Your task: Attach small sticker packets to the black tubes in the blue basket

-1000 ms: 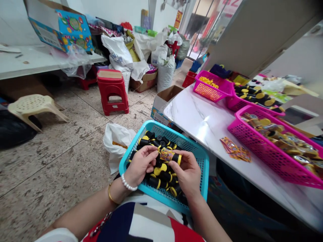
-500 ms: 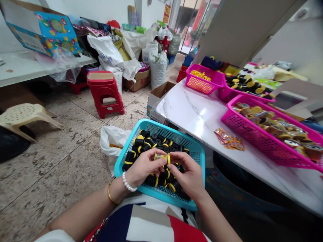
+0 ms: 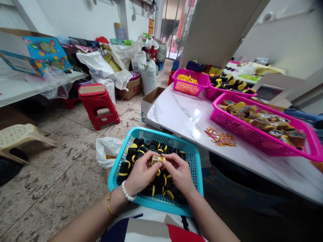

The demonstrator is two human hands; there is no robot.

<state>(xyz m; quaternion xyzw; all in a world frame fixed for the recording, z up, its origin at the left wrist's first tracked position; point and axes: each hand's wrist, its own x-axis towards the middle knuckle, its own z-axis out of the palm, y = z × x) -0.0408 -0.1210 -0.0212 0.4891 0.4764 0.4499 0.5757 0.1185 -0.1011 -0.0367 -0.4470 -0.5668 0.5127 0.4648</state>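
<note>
Between the fingertips of both hands is a small cylinder with a yellow printed label. My left hand, with a pearl bracelet at its wrist, pinches one end of it. My right hand pinches the other end, its thumb and forefinger closed. Beneath them, a turquoise plastic basket rests on my lap. It holds many black cylinders with yellow caps, some of them hidden under my hands.
On the white marbled table to the right lie shiny printed stickers. Pink baskets there hold labelled cylinders, black-and-yellow pieces and small yellow parts. A white bag, red stool and beige stool stand left.
The view has shifted. Both hands have drawn closer together around the cylinder, and its yellow end, visible before at the right fingers, is now covered.
</note>
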